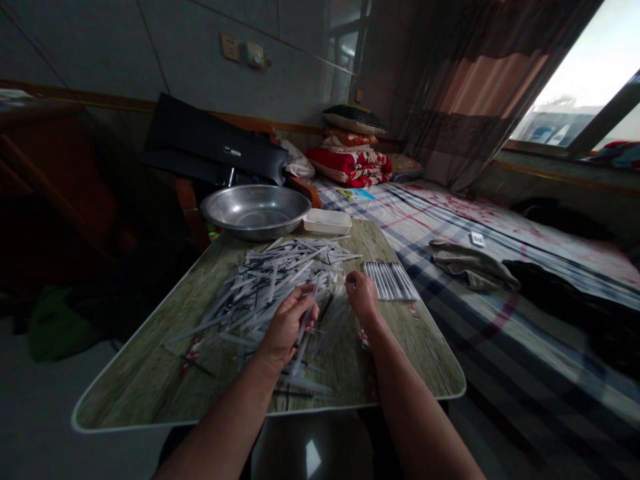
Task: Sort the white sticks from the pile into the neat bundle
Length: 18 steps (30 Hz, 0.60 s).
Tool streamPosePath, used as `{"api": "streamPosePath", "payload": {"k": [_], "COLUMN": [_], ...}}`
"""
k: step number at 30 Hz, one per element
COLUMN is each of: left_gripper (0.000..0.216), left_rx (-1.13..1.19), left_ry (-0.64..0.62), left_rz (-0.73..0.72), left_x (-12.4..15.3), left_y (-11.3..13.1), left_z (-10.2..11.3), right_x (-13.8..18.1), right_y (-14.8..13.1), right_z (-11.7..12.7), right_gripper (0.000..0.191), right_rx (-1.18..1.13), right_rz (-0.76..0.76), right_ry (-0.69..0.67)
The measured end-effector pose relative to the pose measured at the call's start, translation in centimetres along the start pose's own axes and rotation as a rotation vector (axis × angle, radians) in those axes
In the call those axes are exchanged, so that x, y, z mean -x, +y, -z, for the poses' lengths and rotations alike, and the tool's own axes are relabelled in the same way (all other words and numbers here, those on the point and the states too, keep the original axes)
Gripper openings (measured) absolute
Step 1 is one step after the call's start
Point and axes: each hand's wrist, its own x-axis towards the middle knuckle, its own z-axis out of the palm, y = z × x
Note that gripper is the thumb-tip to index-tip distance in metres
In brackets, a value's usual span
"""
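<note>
A loose heap of thin grey-white sticks [270,280] covers the middle of a small wood-patterned table [150,373]. My left hand [287,323] rests on the near side of the heap, fingers curled around a few sticks. My right hand [363,293] sits just to the right of the heap, fingers pinched together; what they hold is too small to make out. Right of that hand lies a neat row of aligned white sticks [390,280].
A metal basin [255,210] and a shallow white tray [327,220] stand at the table's far end. A black box [210,143] sits behind the basin. A striped bed [500,280] with folded bedding [350,163], clothes and a window lies to the right.
</note>
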Motion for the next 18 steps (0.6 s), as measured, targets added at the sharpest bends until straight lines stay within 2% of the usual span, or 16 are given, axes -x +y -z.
{"api": "streamPosePath", "payload": {"k": [3,6,10,13,18], "left_gripper": [0.041,0.042,0.046,0.046,0.044], "left_rx": [-0.043,-0.061,-0.085,-0.121,-0.187], "left_ry": [0.005,-0.008,-0.039,-0.062,-0.085], "left_rz": [0.002,0.004,0.023,0.013,-0.010], "left_x": [0.1,0.2,0.4,0.6,0.6], "left_y": [0.1,0.2,0.1,0.0,-0.2], "left_z": [-0.2,-0.3,-0.5,-0.6,-0.8], "right_x": [0.0,0.2,0.8,1.2,1.7], "right_y": [-0.2,-1.0,-2.6,-3.6,-4.4], "right_z": [0.2,0.6,1.6,2.5,2.9], "right_gripper": [0.027,0.032,0.024,0.020,0.019], "right_rx": [-0.402,-0.838,-1.253,-1.435,-1.484], "right_rz": [-0.071,-0.134,-0.202,-0.237,-0.193], "right_ry": [0.017,-0.104,-0.227,-0.245,-0.286]}}
